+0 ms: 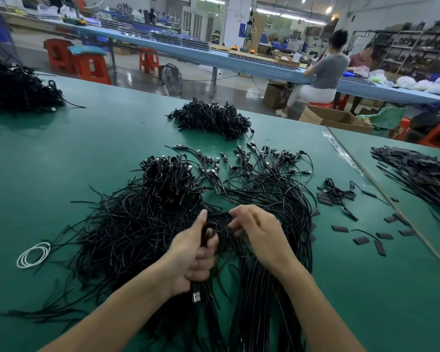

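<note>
A big heap of loose black USB cables [252,184] covers the middle of the green table [61,153]. My left hand [196,255] grips a folded black cable, thumb pointing up, and the cable's silver USB plug [195,297] hangs out below the fist. My right hand [257,229] is just to its right, fingers curled and pinching the same cable near its looped top. A mound of coiled cables [170,171] lies behind my hands.
A second pile of coiled cables [211,118] sits farther back and a third pile [15,87] at far left. A white coiled wire [33,254] lies left. Short black sleeves [361,240] are scattered right, beside a strip pile [422,171]. Two people sit at a blue bench [239,59].
</note>
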`<state>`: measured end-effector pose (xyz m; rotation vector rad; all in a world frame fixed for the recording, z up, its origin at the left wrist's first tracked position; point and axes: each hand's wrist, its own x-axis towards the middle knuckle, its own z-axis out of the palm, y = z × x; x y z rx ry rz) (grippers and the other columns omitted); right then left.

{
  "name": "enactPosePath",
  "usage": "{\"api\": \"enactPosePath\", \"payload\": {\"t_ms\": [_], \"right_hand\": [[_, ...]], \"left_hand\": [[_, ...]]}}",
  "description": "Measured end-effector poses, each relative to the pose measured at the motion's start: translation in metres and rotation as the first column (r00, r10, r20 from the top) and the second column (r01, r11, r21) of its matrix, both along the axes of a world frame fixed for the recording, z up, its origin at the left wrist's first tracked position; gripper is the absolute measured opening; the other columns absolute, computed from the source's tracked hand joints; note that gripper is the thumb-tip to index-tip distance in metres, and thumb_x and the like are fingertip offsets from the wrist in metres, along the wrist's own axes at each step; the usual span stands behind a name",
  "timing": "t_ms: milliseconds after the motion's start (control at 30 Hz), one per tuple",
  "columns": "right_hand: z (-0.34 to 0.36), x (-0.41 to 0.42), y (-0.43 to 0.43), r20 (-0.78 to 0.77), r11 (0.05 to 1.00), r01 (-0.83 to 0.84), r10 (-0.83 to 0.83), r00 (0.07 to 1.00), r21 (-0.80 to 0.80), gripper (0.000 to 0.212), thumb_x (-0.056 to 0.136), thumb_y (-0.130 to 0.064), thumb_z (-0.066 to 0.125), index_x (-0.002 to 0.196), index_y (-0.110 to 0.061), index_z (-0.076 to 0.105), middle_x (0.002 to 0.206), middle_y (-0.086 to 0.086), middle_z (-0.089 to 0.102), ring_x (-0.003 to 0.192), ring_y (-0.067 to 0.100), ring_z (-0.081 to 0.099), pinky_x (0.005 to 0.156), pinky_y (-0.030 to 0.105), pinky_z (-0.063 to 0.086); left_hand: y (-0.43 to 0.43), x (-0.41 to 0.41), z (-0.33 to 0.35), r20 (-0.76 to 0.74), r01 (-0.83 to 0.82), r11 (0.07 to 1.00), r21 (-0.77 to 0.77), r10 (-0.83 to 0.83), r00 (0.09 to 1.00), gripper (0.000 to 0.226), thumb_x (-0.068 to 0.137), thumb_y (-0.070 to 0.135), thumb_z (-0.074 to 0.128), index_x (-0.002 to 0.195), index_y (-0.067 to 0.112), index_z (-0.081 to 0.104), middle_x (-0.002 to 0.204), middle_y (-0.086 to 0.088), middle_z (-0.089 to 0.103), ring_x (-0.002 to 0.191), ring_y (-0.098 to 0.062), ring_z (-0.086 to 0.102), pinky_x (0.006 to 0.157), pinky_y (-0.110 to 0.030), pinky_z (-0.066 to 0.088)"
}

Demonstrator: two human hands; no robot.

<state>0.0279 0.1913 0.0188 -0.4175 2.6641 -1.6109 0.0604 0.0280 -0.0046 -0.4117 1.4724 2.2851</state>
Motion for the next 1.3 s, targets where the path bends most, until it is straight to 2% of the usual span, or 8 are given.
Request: {"api": "enactPosePath", "payload": {"t_ms": [67,200,400,567,767,1033,1133,1300], "right_hand": [[-0.011,-0.008,0.008,0.037,0.978,0.077,-0.086,0.996,0.196,0.023,0.101,-0.041,0.051,0.094,-0.025,0.067,0.085,-0.008,0.07,0.081,0.01,0.066,0.07,0.017,0.051],[-0.033,-0.009,0.0,0.04,0.772,0.005,-0.039,0.998,0.636,0.022,0.098,-0.033,0.06,0.114,-0.02,0.066,0.109,-0.003,0.062,0.104,0.018,0.06,0.091,0.034,0.052],[-0.042,-0.005,-0.015,-0.05,0.669,0.066,-0.044,0.998,0.741,0.02,0.099,-0.033,0.057,0.113,-0.019,0.062,0.114,0.0,0.058,0.108,0.02,0.055,0.089,0.032,0.05],[-0.041,-0.003,-0.015,-0.077,0.593,0.054,0.014,0.997,0.804,0.021,0.102,-0.035,0.052,0.11,-0.017,0.06,0.111,0.001,0.059,0.103,0.02,0.058,0.087,0.033,0.052],[-0.046,-0.003,-0.015,0.019,0.676,0.081,-0.139,0.99,0.732,0.023,0.099,-0.036,0.056,0.106,-0.016,0.063,0.11,0.0,0.057,0.102,0.02,0.057,0.077,0.027,0.043],[-0.034,-0.003,-0.012,0.123,0.788,0.165,-0.291,0.949,0.593,0.014,0.091,-0.029,0.062,0.08,-0.024,0.067,0.074,-0.01,0.06,0.063,0.007,0.054,0.05,0.024,0.04],[-0.029,-0.004,-0.008,0.253,0.876,0.134,-0.276,0.927,0.463,0.009,0.088,-0.027,0.065,0.08,-0.022,0.068,0.08,-0.005,0.066,0.071,0.012,0.063,0.059,0.026,0.048],[-0.028,-0.001,-0.01,0.341,0.931,0.033,-0.166,0.925,0.363,0.014,0.09,-0.02,0.061,0.079,-0.018,0.068,0.065,-0.005,0.061,0.045,0.003,0.047,0.039,0.015,0.036]], "left_hand": [[-0.009,-0.004,0.005,-0.03,-0.084,0.995,0.048,0.085,0.996,0.062,0.092,0.064,0.045,0.051,0.018,0.043,0.045,0.005,0.025,0.031,-0.007,0.019,0.029,-0.012,0.017],[-0.016,-0.009,0.006,-0.059,-0.179,0.983,0.035,0.181,0.982,0.065,0.096,0.063,0.042,0.048,0.02,0.038,0.047,0.005,0.023,0.033,-0.008,0.017,0.029,-0.015,0.015],[-0.014,-0.009,0.005,-0.139,-0.282,0.959,-0.031,0.276,0.951,0.064,0.09,0.062,0.052,0.043,0.02,0.048,0.046,0.003,0.028,0.033,-0.009,0.022,0.03,-0.017,0.02],[-0.014,-0.01,0.003,-0.156,-0.263,0.964,0.044,0.267,0.951,0.072,0.099,0.065,0.032,0.044,0.019,0.044,0.045,0.004,0.026,0.034,-0.008,0.019,0.031,-0.017,0.016],[-0.014,-0.008,0.003,-0.199,-0.205,0.975,0.081,0.217,0.956,0.071,0.097,0.068,0.028,0.049,0.018,0.042,0.047,0.004,0.025,0.037,-0.009,0.018,0.033,-0.016,0.016],[-0.011,-0.008,0.002,-0.244,-0.232,0.969,-0.089,0.205,0.948,0.058,0.087,0.061,0.056,0.046,0.021,0.057,0.045,0.005,0.033,0.036,-0.009,0.021,0.034,-0.02,0.016],[-0.01,-0.007,0.001,-0.268,-0.229,0.966,-0.116,0.192,0.944,0.055,0.075,0.066,0.061,0.047,0.018,0.059,0.044,0.004,0.03,0.035,-0.009,0.02,0.036,-0.021,0.014],[-0.008,-0.007,0.002,-0.281,-0.263,0.958,-0.111,0.224,0.933,0.06,0.084,0.064,0.056,0.043,0.02,0.052,0.045,0.002,0.029,0.035,-0.01,0.019,0.036,-0.02,0.013]]}}
